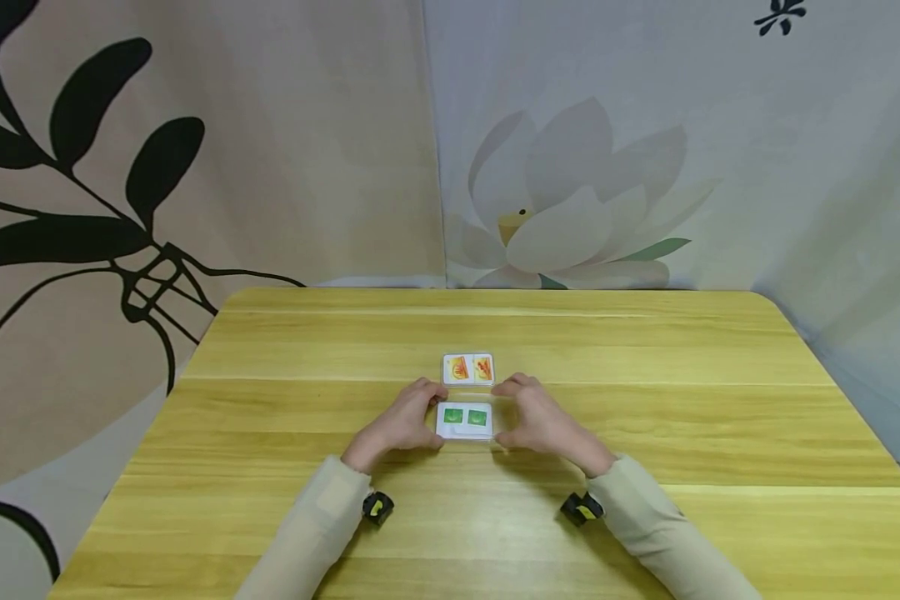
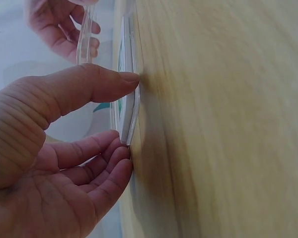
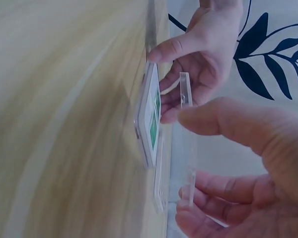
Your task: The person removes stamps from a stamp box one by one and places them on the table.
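From my remote post I saw a white card case with two green prints (image 1: 464, 421) on the wooden table (image 1: 645, 375), its long axis running left to right between two bare hands. The left hand (image 1: 399, 418) held the case's left short end, thumb at the near corner, fingertips at the far one. The right hand (image 1: 543, 417) pinched the end of a clear lid (image 3: 185, 90) between thumb and fingertips, raised above the case's right end and apart from it. I judged that gap mattered most: the case lay below and leftward of the right hand, the left hand being nearer. A case with orange prints (image 1: 468, 369) lay just beyond, roughly parallel.
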The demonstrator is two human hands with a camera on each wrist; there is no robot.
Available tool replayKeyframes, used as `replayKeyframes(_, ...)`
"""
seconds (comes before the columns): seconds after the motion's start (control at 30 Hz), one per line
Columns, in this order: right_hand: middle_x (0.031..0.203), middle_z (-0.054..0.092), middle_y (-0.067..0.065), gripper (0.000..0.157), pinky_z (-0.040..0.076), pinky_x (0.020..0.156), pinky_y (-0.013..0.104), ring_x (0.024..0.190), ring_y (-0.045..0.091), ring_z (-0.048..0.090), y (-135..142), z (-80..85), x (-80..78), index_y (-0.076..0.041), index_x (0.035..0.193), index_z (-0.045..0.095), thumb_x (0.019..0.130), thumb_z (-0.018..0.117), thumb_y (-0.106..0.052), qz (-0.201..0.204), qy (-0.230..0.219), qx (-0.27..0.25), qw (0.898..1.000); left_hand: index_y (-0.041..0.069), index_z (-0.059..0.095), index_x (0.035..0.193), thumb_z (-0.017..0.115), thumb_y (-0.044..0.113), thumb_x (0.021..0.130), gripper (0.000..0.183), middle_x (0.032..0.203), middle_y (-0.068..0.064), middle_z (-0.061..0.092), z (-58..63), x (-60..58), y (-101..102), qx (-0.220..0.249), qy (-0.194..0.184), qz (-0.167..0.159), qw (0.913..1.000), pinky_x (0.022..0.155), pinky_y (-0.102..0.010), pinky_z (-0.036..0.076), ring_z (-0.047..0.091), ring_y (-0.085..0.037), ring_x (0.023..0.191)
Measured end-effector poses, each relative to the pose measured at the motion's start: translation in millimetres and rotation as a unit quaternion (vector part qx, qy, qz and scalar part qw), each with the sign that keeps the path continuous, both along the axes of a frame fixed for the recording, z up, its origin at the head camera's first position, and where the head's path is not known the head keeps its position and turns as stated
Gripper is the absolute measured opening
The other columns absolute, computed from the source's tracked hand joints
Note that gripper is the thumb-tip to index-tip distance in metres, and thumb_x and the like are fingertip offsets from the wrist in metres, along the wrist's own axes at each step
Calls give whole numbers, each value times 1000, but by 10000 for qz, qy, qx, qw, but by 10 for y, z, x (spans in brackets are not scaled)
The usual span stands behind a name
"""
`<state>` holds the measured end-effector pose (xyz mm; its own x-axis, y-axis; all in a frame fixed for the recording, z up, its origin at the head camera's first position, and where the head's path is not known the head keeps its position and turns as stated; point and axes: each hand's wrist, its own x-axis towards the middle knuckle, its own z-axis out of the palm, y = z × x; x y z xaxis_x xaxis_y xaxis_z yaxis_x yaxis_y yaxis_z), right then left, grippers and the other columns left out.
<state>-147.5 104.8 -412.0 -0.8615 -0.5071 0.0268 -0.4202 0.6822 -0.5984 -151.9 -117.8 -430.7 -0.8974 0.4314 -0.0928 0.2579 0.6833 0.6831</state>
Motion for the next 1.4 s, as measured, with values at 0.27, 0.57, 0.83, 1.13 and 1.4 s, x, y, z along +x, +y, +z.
replayKeyframes(0.27,113,56,17,62,45,93,46,106,34,50,173,23,16,8,117,58,62,81,-8,-38,84,92,9999,-8,56,114,81,-3,62,59,106,-11,54,4,4,9,-23,34,1,10000,91,-39,44,50,-26,100)
replayKeyframes(0.57,115,55,17,63,44,95,47,109,35,50,313,35,37,6,119,56,63,81,-7,-149,-11,202,9997,-8,56,113,81,-3,60,58,104,-10,54,13,8,8,20,89,-32,10000,90,-39,44,50,-25,97)
replayKeyframes(0.83,113,56,17,60,44,94,48,107,35,51,460,20,45,7,118,56,65,80,-7,68,183,159,9997,-8,55,115,81,-3,60,62,107,-11,54,11,10,9,44,9,54,10000,92,-39,43,50,-25,99)
replayKeyframes(1.13,111,57,16,57,47,90,48,104,33,53,646,5,60,8,115,58,65,80,-7,382,550,39,9977,-8,56,114,82,-4,59,61,104,-8,54,17,19,18,31,3,128,9999,92,-39,43,50,-24,98)
replayKeyframes(1.4,112,57,16,59,48,88,47,103,32,55,801,-5,67,7,116,57,65,81,-9,547,645,71,9964,-8,56,114,81,-4,59,61,104,-9,54,19,20,17,3,13,106,9999,92,-39,43,50,-24,98)
